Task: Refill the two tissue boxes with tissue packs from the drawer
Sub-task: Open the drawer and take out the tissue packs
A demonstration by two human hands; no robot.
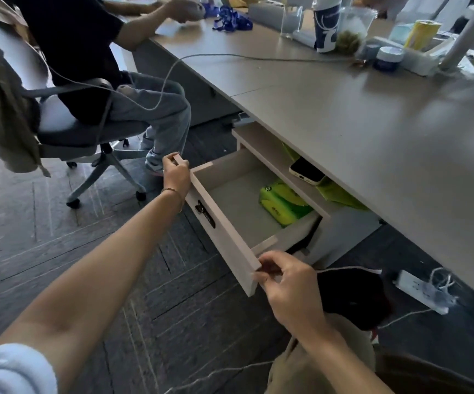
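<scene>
Left fingers: left hand (175, 173) pinches the far top corner of the drawer (230, 231) front, fingertips curled over its edge, closed on the panel.
Right fingers: right hand (287, 285) grips the near end of the same front panel, thumb on top, fingers (261, 278) tucked under the corner; clenched on the drawer, not on any pack.
Between the hands: the front panel spans from one hand to the other; a dark lock (205, 214) sits on its outer face, nearer the left hand.
Pack: one green tissue pack (282, 204) lies flat at the back of the drawer, beyond both hands, nearer the right hand's side, partly under the shelf (275, 163) above; touching neither hand.
Handling, as I judge it: light, soft, plastic-wrapped and likely a bit slick; it should squash rather than break. Best taken across its short sides with thumb opposite fingers, then drawn forward clear of the shelf.
Further out: a phone (305, 172) rests on the shelf, more green wrapping (341, 194) behind it; whether those are packs I cannot tell.
Tissue boxes: not identifiable in view.
</scene>
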